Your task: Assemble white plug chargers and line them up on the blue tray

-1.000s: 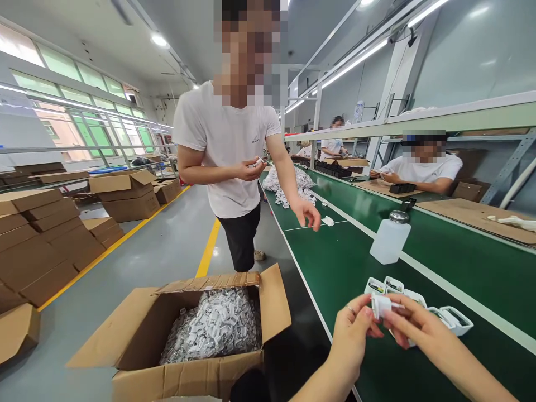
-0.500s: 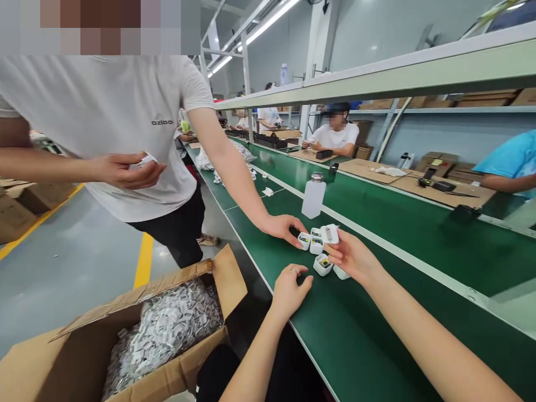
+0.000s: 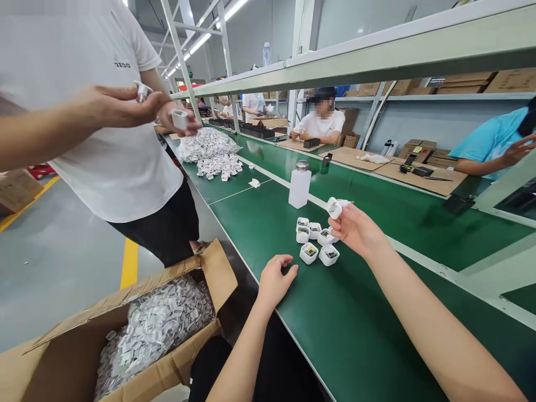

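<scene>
My right hand (image 3: 354,228) is raised over the green belt (image 3: 360,312), its fingers closed on a small white charger shell (image 3: 336,207). Just below it several open white charger shells (image 3: 316,242) stand clustered on the belt. My left hand (image 3: 274,278) rests at the belt's near edge with fingers loosely curled and nothing in it. A person in a white T-shirt (image 3: 109,145) stands at the left and holds one white shell (image 3: 180,119) and another small white part (image 3: 142,89) up at chest height.
An open cardboard box (image 3: 138,335) of bagged white parts stands on the floor at lower left. A white plastic bottle (image 3: 300,185) stands on the belt behind the shells. A heap of white parts (image 3: 209,151) lies farther along. Other workers sit across the belt.
The standing person has lifted one shell off the cluster and drawn the hand back up to the chest. My right hand has risen slightly with its shell; my left hand stayed by the edge.
</scene>
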The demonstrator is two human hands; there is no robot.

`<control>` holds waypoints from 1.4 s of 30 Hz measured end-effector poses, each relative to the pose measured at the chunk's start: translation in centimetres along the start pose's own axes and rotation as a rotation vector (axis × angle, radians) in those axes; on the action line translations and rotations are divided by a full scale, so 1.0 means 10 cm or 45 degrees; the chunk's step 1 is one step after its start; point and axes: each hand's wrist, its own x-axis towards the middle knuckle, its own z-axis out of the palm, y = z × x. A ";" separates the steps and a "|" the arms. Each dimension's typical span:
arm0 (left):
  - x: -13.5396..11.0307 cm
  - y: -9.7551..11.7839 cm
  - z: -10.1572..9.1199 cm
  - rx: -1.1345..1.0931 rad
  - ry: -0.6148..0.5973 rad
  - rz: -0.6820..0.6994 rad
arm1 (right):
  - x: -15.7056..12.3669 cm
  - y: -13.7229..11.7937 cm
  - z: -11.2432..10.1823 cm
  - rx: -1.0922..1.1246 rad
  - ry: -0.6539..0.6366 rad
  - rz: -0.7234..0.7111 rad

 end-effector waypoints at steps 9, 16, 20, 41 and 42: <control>0.01 -0.02 0.00 -0.005 -0.010 -0.012 | -0.02 -0.06 -0.07 -0.159 -0.084 -0.022; 0.01 -0.02 -0.01 -0.001 -0.026 -0.014 | -0.04 -0.05 -0.06 -0.126 -0.102 -0.014; 0.01 -0.03 0.00 -0.023 0.000 -0.010 | 0.07 -0.01 -0.15 -0.199 -0.046 -0.050; 0.01 -0.03 -0.02 0.030 -0.027 -0.040 | 0.21 0.18 -1.77 -0.834 1.071 -0.143; 0.02 -0.02 -0.02 0.054 -0.038 -0.049 | 0.21 0.18 -1.77 -0.837 1.077 -0.140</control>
